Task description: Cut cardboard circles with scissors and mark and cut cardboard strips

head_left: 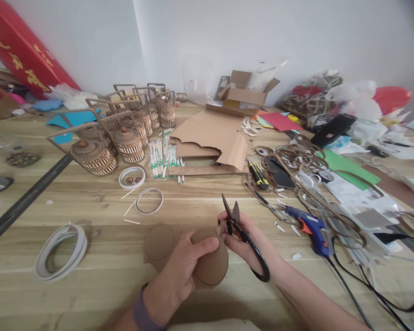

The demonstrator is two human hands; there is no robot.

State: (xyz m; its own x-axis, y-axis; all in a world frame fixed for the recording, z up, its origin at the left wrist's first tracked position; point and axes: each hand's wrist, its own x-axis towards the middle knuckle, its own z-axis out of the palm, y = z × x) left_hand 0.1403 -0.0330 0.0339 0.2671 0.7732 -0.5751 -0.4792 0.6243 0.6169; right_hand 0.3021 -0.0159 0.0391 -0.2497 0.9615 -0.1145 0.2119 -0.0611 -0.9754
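Note:
My left hand (pixel 189 257) is closed on a round brown cardboard disc (pixel 212 264), its thumb lying across the top face. Black-handled scissors (pixel 250 243) sit in my right hand (pixel 244 236), blades pointing up and away, slightly parted. The right fingertips also touch the far right edge of the disc, and a small scrap seems to be pinched there. Left of the disc, partly behind my left hand, lies another piece of cardboard (pixel 159 243) with a circle outlined on it.
White tape rings (pixel 60 252) lie at left. Several small lidded baskets (pixel 129 142) with tall handles stand beyond them. Torn cardboard (pixel 210 131) and wrapped sticks (pixel 158 158) lie mid-table. At right are a utility knife (pixel 258 175), a blue glue gun (pixel 308 230) with its cord, and coiled brown strips (pixel 296 154).

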